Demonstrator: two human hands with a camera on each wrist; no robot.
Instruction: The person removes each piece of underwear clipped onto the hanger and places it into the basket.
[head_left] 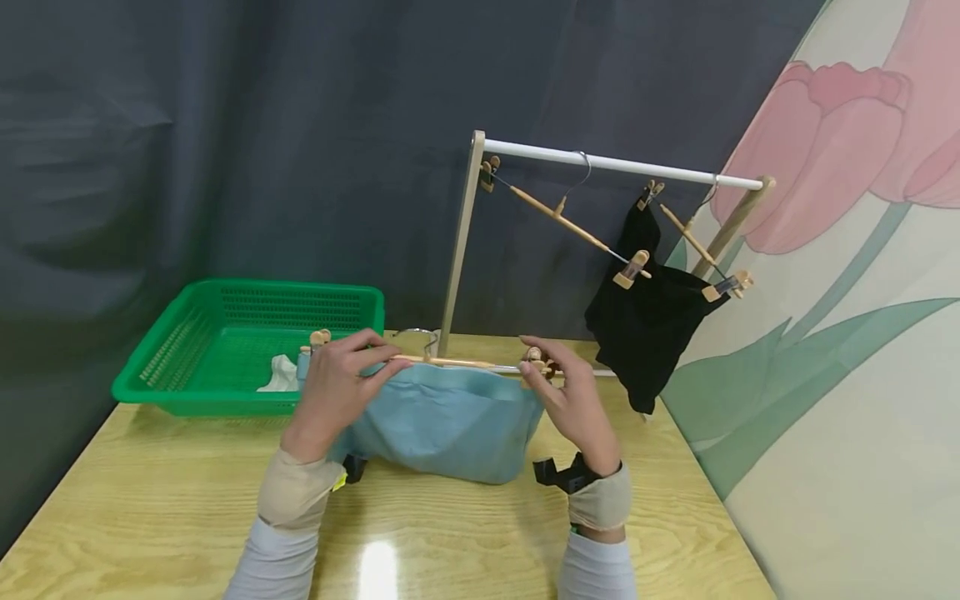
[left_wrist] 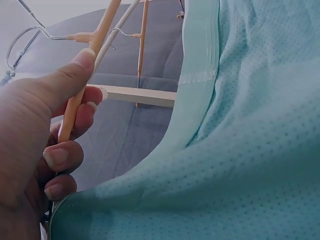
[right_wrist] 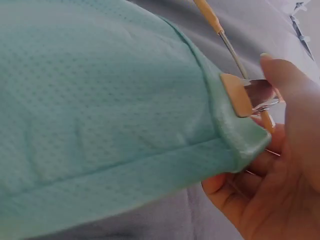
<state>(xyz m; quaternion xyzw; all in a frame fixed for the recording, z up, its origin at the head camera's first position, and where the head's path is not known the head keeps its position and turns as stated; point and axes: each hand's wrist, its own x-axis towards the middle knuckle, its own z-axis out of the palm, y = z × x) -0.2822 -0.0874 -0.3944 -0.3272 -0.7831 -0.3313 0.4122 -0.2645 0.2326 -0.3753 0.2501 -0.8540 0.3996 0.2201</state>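
A light blue garment (head_left: 450, 425) of dotted fabric with a waistband hangs from a wooden clip hanger (head_left: 457, 362) above the table. In the left wrist view, my left hand (left_wrist: 45, 115) pinches the hanger's wooden bar (left_wrist: 102, 30) between thumb and fingers. At the other end, my right hand (head_left: 570, 400) holds the hanger clip (right_wrist: 237, 95), thumb on one side and fingers on the other. That clip bites the garment's corner (right_wrist: 250, 142). The left clip (head_left: 318, 339) sits partly behind my left hand (head_left: 341, 387), with some blue cloth beside it.
A green basket (head_left: 142, 392) with a white cloth (head_left: 281, 373) inside stands at the left. Behind the hands is a rack with a white rail (head_left: 622, 160); an unloaded clip hanger (head_left: 562, 215) and another bearing a black garment (head_left: 645, 308) hang there. A painted wall (head_left: 840, 400) borders the table's right.
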